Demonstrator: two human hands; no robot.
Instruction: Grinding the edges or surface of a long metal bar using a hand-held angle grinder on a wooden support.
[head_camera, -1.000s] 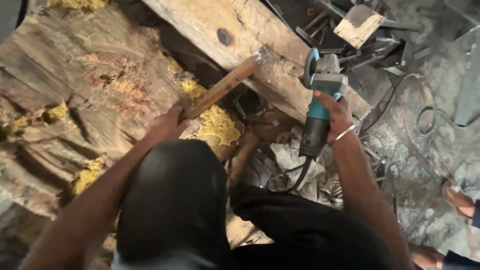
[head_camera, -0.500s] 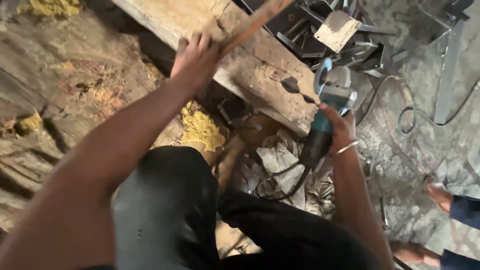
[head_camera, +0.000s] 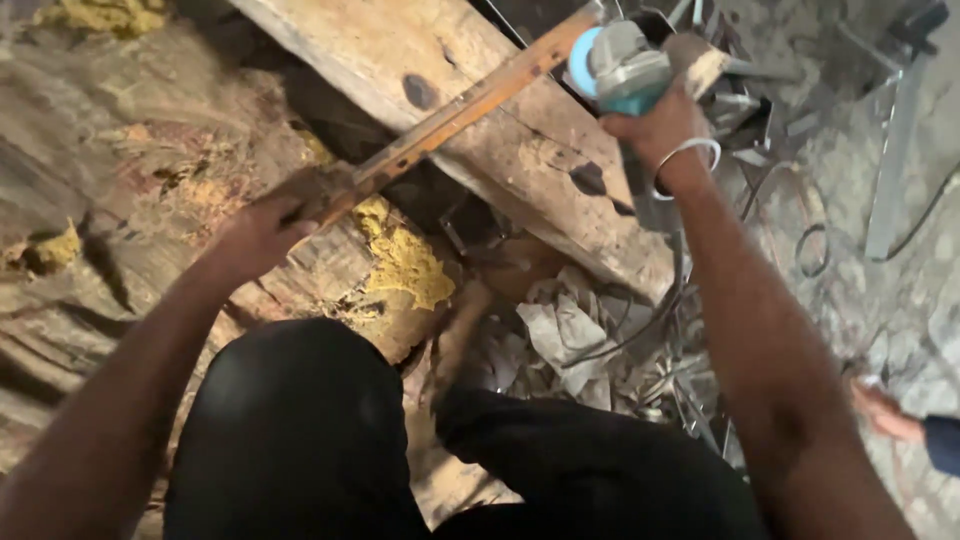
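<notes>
Head view: a long rusty orange-brown metal bar (head_camera: 450, 115) runs from ten o'clock toward one o'clock across a weathered wooden beam (head_camera: 520, 150). The left hand (head_camera: 255, 235) is clamped on its lower end; the right hand (head_camera: 655, 125), wearing a silver bangle (head_camera: 690, 150), grips a teal-and-grey angle grinder (head_camera: 620, 65) at the bar's upper end — scrap metal pieces (head_camera: 760, 90) lie beyond, yellow foam-like crumbs (head_camera: 405, 260) below.

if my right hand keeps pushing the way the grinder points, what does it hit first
Probably the far end of the rusty metal bar crossing the wooden beam. The right hand aims the grinder there, though depth is unclear.
</notes>
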